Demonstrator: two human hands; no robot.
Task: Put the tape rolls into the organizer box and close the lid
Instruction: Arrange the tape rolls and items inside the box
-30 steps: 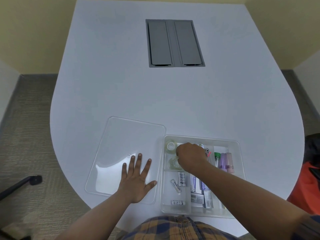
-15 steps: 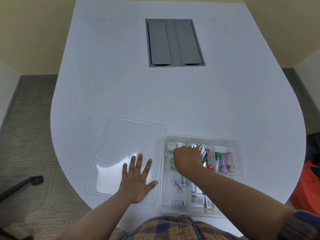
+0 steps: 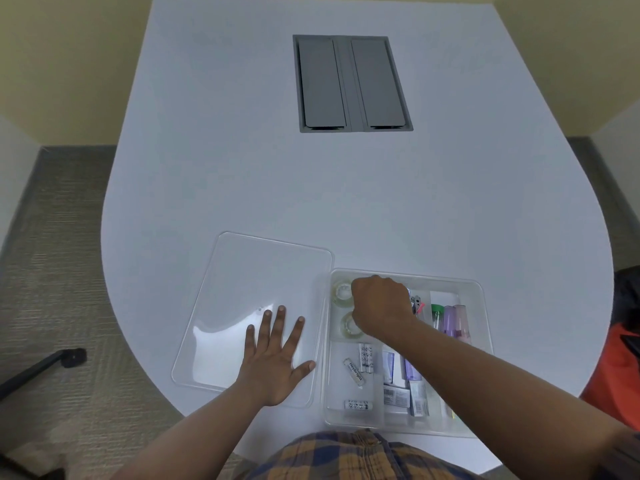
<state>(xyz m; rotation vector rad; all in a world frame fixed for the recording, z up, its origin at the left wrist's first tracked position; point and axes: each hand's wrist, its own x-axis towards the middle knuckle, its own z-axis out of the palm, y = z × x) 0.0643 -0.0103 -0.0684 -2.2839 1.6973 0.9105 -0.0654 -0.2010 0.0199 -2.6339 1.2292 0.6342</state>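
Lower centre of frame: left hand (image 3: 273,358) lies flat, fingers spread, palm down on the lid (image 3: 249,299). It grips nothing, only presses. The lid is clear, lies flat on the desk (image 3: 311,188), and its right edge sits just beside the box's left wall, slightly skewed.

Lower right: box (image 3: 481,306), clear, open, long side running left to right across the frame. Near compartments hold batteries (image 3: 365,357) and small packets. Right hand (image 3: 379,306) reaches in from the lower right, curled knuckles up over the far-left part of the box. Whether it has anything in its fingers cannot be told; they are hidden under the back of the hand.

Two tape rolls already in the far-left compartment: near roll (image 3: 349,326), partly covered by the hand, and far roll (image 3: 341,289) at the corner, just left of the knuckles. Both lie flat, hole up. No rolls show on the desk outside the box.

Judgement: loading looks finished or nearly so; the lid is what's left. The lid lies left of the box, long axis running near to far and leaning right, so it needs to travel right and turn about a quarter to match. Left hand is already on it and nearer; right hand must clear the box first.

Far: grey panel (image 3: 351,83) set into the desk, upper centre.
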